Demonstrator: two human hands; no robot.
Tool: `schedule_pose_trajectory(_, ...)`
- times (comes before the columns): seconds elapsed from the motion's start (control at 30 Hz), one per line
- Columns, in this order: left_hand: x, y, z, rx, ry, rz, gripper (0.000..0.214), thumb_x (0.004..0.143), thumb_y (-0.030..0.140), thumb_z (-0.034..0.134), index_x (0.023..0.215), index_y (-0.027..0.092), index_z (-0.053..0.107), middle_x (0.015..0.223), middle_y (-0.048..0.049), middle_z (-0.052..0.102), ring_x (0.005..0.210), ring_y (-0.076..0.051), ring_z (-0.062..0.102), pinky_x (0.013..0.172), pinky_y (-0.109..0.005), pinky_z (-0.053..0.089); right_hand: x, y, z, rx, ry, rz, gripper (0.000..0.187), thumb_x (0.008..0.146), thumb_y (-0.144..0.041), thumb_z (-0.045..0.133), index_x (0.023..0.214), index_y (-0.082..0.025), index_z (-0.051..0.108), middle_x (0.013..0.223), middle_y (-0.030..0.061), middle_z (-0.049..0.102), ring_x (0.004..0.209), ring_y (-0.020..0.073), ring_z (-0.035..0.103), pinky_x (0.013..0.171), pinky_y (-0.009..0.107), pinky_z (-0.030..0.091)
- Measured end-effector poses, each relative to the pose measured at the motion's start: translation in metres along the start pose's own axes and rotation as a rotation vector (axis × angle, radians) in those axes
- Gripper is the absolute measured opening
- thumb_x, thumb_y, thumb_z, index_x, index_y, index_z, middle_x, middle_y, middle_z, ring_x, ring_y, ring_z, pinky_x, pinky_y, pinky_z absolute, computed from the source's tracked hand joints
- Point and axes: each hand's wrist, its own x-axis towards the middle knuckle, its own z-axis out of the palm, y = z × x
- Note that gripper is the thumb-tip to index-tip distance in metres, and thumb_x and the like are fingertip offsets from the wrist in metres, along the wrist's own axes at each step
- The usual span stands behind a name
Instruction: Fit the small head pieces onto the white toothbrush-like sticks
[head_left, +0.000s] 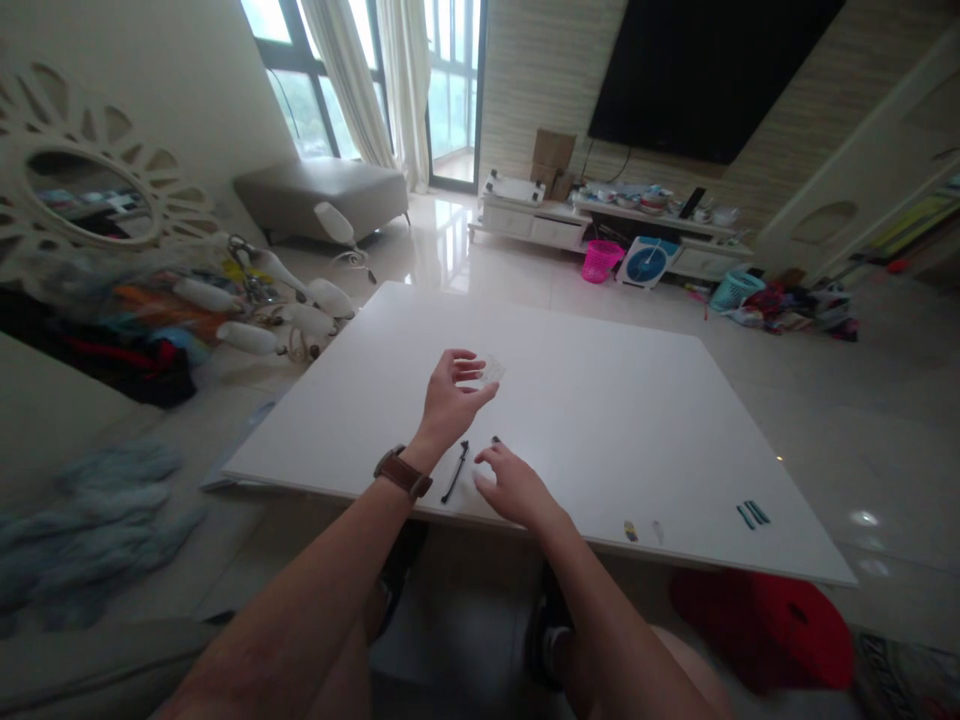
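1. Lying near the table's (600,420) close edge, a yellow piece (630,531) is seen at 4 o'clock from the right hand (517,487), a pale bit (658,532) just beside it and green strips (753,515) at 3, presumably set aside within reach.
2. The right fingers are curled and spread apart; the dark spot (496,440) by their tips cannot be identified.
3. At 9 o'clock, a black tool (455,472) is laid flat, probably for easy reach.
4. At 11, the clear piece (492,369) is apparently clamped between left hand (452,392) thumb and fingertips, likely so its face is kept uncovered.
5. Far off at 1, a blue fan (646,262) and TV (705,75) are seen; no label can be read.
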Motion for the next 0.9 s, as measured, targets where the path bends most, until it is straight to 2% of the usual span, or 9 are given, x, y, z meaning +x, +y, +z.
schedule_pose_trajectory(0.07,0.001,-0.001,-0.004,-0.012,0.005,-0.009,0.045,0.068,0.027,0.079,0.105,0.019,0.054,0.107,-0.0100,0.070,0.096,-0.020,0.067,0.074,-0.029,0.053,-0.004,-0.002,0.006,-0.130,-0.196,-0.028,0.030,0.086,-0.026,0.058,0.113,-0.018,0.068,0.118,0.0100,0.064,0.101,0.0218,0.064,0.092,0.033,0.047)
schedule_pose_trajectory(0.13,0.000,-0.002,-0.010,-0.013,0.007,-0.011,0.043,0.069,0.028,0.078,0.104,0.019,0.055,0.107,-0.0100,0.070,0.094,-0.019,0.067,0.074,-0.029,0.053,-0.009,-0.006,0.011,-0.181,-0.326,-0.045,0.032,0.085,-0.026,0.058,0.115,-0.019,0.068,0.118,0.0099,0.065,0.102,0.0225,0.065,0.091,0.032,0.047)
schedule_pose_trajectory(0.27,-0.003,-0.007,-0.020,0.017,-0.016,-0.005,0.041,0.072,0.032,0.076,0.104,0.019,0.055,0.108,-0.0102,0.070,0.094,-0.020,0.068,0.075,-0.030,0.054,-0.017,-0.018,0.017,-0.220,-0.374,-0.061,0.033,0.087,-0.028,0.055,0.116,-0.020,0.068,0.119,0.0098,0.067,0.104,0.0236,0.065,0.089,0.032,0.047)
schedule_pose_trajectory(0.37,-0.001,-0.022,-0.034,0.144,-0.035,-0.001,0.041,0.072,0.033,0.075,0.105,0.019,0.055,0.108,-0.0099,0.070,0.094,-0.021,0.068,0.074,-0.031,0.054,-0.021,-0.024,0.019,-0.262,-0.410,-0.032,0.035,0.087,-0.029,0.056,0.118,-0.021,0.068,0.119,0.0105,0.069,0.105,0.0251,0.065,0.087,0.033,0.048)
schedule_pose_trajectory(0.5,0.010,-0.053,-0.075,0.417,-0.042,-0.046,0.040,0.067,0.030,0.076,0.101,0.019,0.058,0.104,-0.0079,0.070,0.093,-0.020,0.067,0.082,-0.033,0.054,-0.025,-0.024,0.020,-0.303,-0.463,-0.005,0.035,0.086,-0.029,0.057,0.118,-0.021,0.069,0.118,0.0119,0.070,0.106,0.0268,0.066,0.085,0.034,0.048)
schedule_pose_trajectory(0.6,0.018,-0.079,-0.125,0.579,-0.013,-0.159,0.042,0.064,0.027,0.077,0.100,0.018,0.058,0.103,-0.0084,0.070,0.094,-0.021,0.067,0.084,-0.033,0.053,-0.025,-0.023,0.021,-0.310,-0.466,-0.016,0.035,0.086,-0.029,0.056,0.117,-0.020,0.069,0.119,0.0128,0.070,0.106,0.0275,0.066,0.084,0.034,0.049)
schedule_pose_trajectory(0.73,0.020,-0.106,-0.186,0.754,-0.044,-0.292,0.048,0.060,0.027,0.079,0.103,0.018,0.059,0.103,-0.0097,0.070,0.095,-0.023,0.067,0.079,-0.032,0.052,-0.022,-0.025,0.019,-0.296,-0.453,-0.026,0.035,0.086,-0.029,0.055,0.117,-0.020,0.070,0.119,0.0124,0.070,0.107,0.0276,0.066,0.084,0.034,0.049)
schedule_pose_trajectory(0.8,0.017,-0.114,-0.201,0.835,-0.059,-0.325,0.049,0.059,0.024,0.079,0.104,0.018,0.060,0.104,-0.0095,0.071,0.096,-0.023,0.066,0.079,-0.032,0.052,-0.020,-0.025,0.018,-0.288,-0.453,-0.030,0.035,0.086,-0.028,0.055,0.116,-0.020,0.070,0.117,0.0124,0.070,0.106,0.0273,0.067,0.085,0.034,0.049)
schedule_pose_trajectory(0.9,0.011,-0.117,-0.195,0.865,-0.131,-0.294,0.048,0.059,0.019,0.078,0.103,0.018,0.060,0.101,-0.0080,0.070,0.093,-0.022,0.066,0.080,-0.032,0.052,-0.018,-0.025,0.016,-0.268,-0.453,-0.035,0.034,0.086,-0.029,0.055,0.115,-0.020,0.071,0.116,0.0120,0.071,0.106,0.0272,0.067,0.085,0.033,0.049)
